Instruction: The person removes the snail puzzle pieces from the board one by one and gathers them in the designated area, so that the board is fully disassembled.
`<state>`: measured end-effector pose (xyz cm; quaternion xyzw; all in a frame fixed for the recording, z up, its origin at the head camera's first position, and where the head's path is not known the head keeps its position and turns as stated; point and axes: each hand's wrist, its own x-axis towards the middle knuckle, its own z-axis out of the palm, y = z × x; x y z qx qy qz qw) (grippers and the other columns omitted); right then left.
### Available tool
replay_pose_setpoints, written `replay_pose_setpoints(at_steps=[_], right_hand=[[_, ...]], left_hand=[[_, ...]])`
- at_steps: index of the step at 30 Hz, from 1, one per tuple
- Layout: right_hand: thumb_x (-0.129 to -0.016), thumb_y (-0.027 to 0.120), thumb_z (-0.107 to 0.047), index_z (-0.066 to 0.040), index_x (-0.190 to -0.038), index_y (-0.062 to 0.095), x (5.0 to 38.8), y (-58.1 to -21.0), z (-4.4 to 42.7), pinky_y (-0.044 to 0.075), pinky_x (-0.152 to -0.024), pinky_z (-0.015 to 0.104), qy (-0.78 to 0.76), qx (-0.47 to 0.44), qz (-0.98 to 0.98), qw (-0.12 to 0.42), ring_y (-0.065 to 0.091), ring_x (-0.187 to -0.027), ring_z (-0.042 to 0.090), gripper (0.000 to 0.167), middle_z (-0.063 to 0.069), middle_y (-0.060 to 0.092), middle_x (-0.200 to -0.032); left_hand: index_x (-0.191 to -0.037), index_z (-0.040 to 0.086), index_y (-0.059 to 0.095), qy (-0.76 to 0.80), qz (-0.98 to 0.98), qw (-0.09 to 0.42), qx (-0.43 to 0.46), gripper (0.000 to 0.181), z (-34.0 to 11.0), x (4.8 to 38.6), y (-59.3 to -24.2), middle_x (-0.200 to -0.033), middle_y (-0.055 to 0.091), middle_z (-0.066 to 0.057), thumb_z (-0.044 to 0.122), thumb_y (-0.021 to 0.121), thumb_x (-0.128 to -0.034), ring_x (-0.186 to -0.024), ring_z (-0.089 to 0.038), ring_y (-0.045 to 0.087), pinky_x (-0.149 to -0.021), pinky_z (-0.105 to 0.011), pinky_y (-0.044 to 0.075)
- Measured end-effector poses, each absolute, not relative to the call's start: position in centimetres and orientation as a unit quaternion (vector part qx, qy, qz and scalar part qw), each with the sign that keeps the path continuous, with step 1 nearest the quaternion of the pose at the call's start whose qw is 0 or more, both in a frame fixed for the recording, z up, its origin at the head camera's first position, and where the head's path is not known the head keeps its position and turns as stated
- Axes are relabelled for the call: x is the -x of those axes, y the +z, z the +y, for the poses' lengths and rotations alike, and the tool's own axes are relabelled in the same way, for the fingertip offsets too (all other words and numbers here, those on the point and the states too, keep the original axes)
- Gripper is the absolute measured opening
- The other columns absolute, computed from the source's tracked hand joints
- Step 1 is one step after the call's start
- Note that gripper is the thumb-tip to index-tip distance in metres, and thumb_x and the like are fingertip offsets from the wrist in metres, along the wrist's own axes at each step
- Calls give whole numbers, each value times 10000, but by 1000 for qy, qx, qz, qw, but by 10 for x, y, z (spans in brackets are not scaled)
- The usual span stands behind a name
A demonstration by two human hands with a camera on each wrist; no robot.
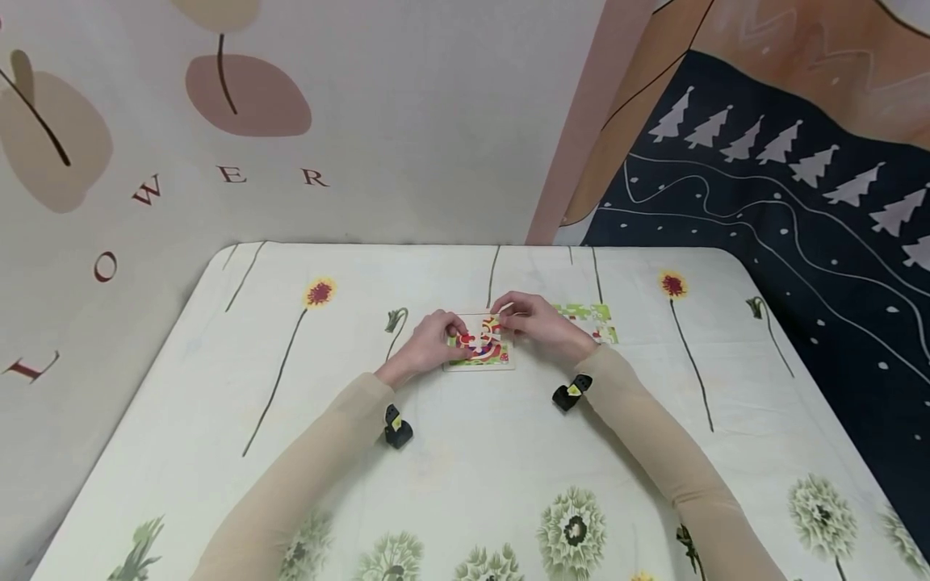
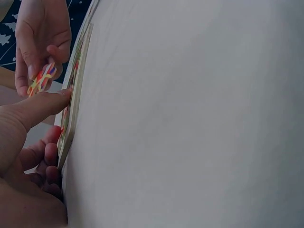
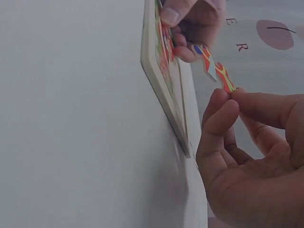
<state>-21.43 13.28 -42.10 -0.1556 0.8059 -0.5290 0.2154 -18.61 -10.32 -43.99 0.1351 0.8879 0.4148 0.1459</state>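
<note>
A small jigsaw puzzle board (image 1: 479,368) with a pale rim and a red, blue and green picture lies on the table. My left hand (image 1: 429,347) holds it at the left side, with the thumb (image 2: 50,102) pressed on the picture and the fingers curled by the edge. Over the board's upper right part, my right hand (image 1: 541,327) pinches a colourful puzzle piece (image 3: 224,78) between thumb and fingertips. A second piece-like part touches it in the right wrist view; whether the two are joined I cannot tell.
Green and white puzzle pieces (image 1: 599,319) lie right of the board, partly behind my right hand. The table wears a white flower-print cloth (image 1: 472,452). Behind it hang a pale printed cloth (image 1: 436,145) and a dark one with white trees (image 1: 726,194).
</note>
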Motion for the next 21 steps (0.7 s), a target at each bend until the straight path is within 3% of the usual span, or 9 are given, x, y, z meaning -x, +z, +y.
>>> replay_pose_setpoints(at_steps=[21], right_hand=[[-1032,561,-13,55,-1236,615,214,-414,176,503,-765,277,-522,152,816,196,601,-882,192,222,161,664,-1034]], left_hand=[[-1072,5,647,421,885,140,-143,313,-103,186,-441,-1005,532,-88,112,839,-849,-920,-217,464,-805,-326,381]])
